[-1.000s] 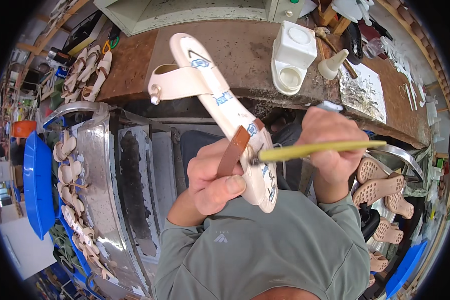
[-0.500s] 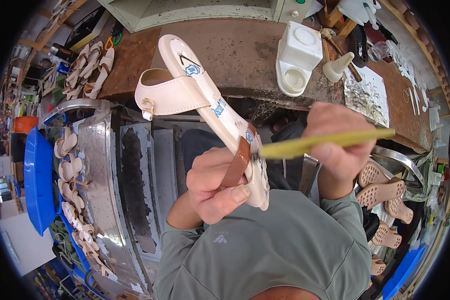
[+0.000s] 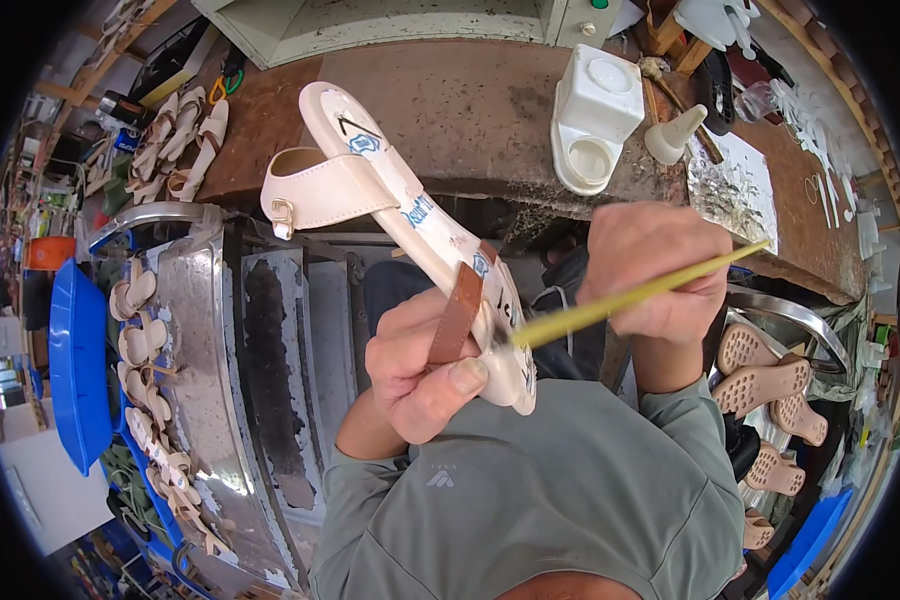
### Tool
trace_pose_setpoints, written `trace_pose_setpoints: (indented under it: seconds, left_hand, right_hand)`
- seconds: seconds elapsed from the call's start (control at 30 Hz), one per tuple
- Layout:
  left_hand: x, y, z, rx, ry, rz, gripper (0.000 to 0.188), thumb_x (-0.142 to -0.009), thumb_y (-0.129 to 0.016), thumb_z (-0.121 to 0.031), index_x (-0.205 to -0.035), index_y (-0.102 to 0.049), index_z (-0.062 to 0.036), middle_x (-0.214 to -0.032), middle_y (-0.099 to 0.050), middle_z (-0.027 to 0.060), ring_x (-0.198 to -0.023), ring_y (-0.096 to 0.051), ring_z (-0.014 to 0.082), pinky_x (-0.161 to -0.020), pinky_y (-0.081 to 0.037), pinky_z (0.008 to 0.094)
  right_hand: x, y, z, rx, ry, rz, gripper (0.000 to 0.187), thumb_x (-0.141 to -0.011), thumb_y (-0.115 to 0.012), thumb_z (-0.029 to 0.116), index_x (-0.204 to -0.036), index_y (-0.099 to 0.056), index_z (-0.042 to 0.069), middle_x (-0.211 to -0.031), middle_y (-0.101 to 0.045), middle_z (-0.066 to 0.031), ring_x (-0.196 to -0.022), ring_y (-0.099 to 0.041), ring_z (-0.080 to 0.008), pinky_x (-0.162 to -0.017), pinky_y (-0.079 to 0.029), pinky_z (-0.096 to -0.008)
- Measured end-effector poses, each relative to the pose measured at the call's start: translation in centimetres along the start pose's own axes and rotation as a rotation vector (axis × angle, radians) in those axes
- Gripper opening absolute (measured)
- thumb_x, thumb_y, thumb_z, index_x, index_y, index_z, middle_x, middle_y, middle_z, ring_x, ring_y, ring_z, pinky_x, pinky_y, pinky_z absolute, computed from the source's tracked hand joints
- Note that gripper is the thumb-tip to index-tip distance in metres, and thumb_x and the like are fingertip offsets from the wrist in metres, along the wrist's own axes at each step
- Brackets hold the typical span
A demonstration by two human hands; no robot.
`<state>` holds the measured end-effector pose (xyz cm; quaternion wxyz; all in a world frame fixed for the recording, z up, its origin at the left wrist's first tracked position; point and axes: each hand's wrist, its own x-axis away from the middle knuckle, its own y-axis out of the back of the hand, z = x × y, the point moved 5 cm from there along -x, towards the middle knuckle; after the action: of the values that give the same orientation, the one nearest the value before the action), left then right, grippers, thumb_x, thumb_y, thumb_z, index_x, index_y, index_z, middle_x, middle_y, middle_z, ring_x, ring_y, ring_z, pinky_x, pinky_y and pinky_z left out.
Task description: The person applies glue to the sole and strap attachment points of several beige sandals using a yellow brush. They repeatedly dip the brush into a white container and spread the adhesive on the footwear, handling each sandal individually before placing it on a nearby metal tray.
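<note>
My left hand is closed round the front of a cream sandal, thumb on the near side, just beneath its brown toe strap. The sandal is tilted, its heel end up and away to the left. Its wide cream ankle strap with a metal buckle hangs out to the left. In my closed right hand is a thin brush with a yellow handle. Its dark, blurred tip lies at the sandal's edge beside the toe strap; whether it touches I cannot tell.
Ahead stands a brown workbench with a white glue pot and a cream nozzle cap. Several sandals lie at its far left. A metal rack of sandals is on my left; pale soles are at my right by a curved metal rail.
The sandal and my left hand have shifted slightly left. My right hand has also moved left, and the brush now slants more, its tip lower along the sandal's edge.
</note>
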<state>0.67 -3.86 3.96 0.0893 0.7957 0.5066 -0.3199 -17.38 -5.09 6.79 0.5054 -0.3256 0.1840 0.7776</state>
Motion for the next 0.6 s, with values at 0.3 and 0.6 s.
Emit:
trace_pose_setpoints:
  seconds: [0.3, 0.6]
  left_hand:
    - [0.7, 0.3, 0.5, -0.046, 0.133, -0.143, 0.018, -0.076, -0.053, -0.009, -0.065, -0.049, 0.0047, -0.071, -0.053, 0.0158, -0.063, -0.047, 0.0215, -0.061, -0.040, 0.0335]
    - [0.9, 0.4, 0.5, 0.090, 0.212, -0.308, 0.019, -0.077, -0.051, -0.011, -0.070, -0.049, 0.0067, -0.090, -0.055, 0.0208, -0.081, -0.051, 0.0227, -0.077, -0.041, 0.0343]
  right_hand:
    - [1.1, 0.0, -1.9, -0.182, -0.197, -0.277, 0.014, -0.074, -0.067, 0.003, -0.085, -0.064, -0.005, -0.076, -0.061, -0.0134, -0.055, -0.056, -0.0147, -0.049, -0.045, -0.0247]
    - [1.2, 0.6, -3.2, -0.377, -0.413, -0.486, 0.019, -0.083, -0.063, 0.013, -0.090, -0.060, -0.005, -0.073, -0.062, -0.0102, -0.047, -0.051, -0.0073, -0.041, -0.040, -0.0187]
